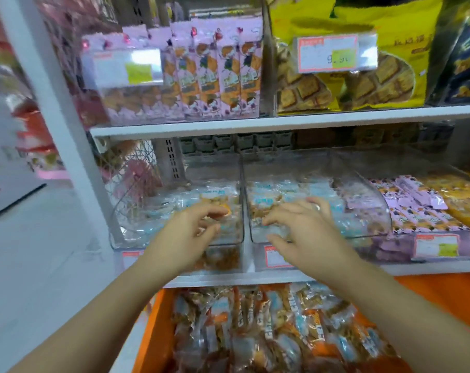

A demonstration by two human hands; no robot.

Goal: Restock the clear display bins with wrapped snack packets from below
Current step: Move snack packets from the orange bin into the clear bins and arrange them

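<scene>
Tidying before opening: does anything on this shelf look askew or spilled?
One pink wrapped packet lies crosswise atop the neat pink rows in the clear plastic bin beside the right hand. Nothing looks spilled.

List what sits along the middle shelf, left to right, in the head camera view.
First the left clear bin, then the right clear bin, then pink packets, then yellow packets.
</scene>
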